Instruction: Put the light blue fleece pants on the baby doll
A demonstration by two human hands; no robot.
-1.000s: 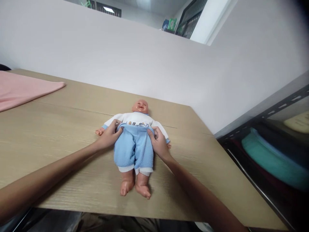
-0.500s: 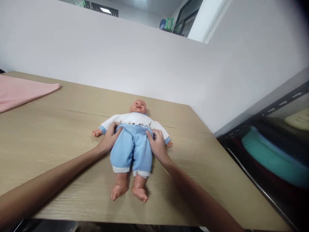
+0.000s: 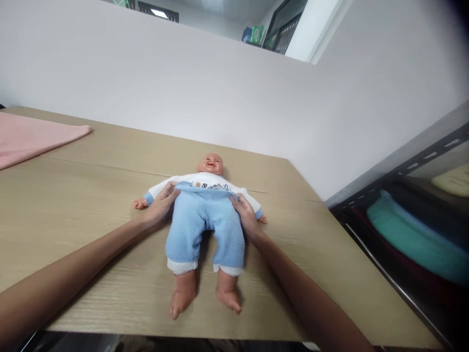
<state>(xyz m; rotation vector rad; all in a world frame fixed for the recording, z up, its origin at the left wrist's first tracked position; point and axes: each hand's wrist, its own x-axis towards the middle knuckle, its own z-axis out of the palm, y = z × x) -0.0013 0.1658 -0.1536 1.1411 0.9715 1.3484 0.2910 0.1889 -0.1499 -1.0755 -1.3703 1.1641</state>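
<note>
A baby doll (image 3: 211, 165) lies on its back on the wooden table, head toward the wall and bare feet toward me. It wears a white top (image 3: 210, 182) with blue cuffs and light blue pants (image 3: 207, 215) with white hems. My left hand (image 3: 166, 198) pinches the waistband at the left side. At the right side of the waistband my right hand (image 3: 245, 210) grips the cloth with its thumb on top. Between my hands the waistband is stretched wide over the doll's belly. Some of my fingertips are hidden behind the fabric.
A pink cloth (image 3: 36, 137) lies at the left on the wooden table (image 3: 110, 274). The wall (image 3: 183, 93) rises behind the table. On the right stands a dark metal rack (image 3: 406, 171) holding a teal item (image 3: 414, 239) and a pale yellow one (image 3: 452, 181).
My hands have moved apart, pulling the waistband wider and slightly higher. The doll's legs have spread, and its feet lie a little nearer to me.
</note>
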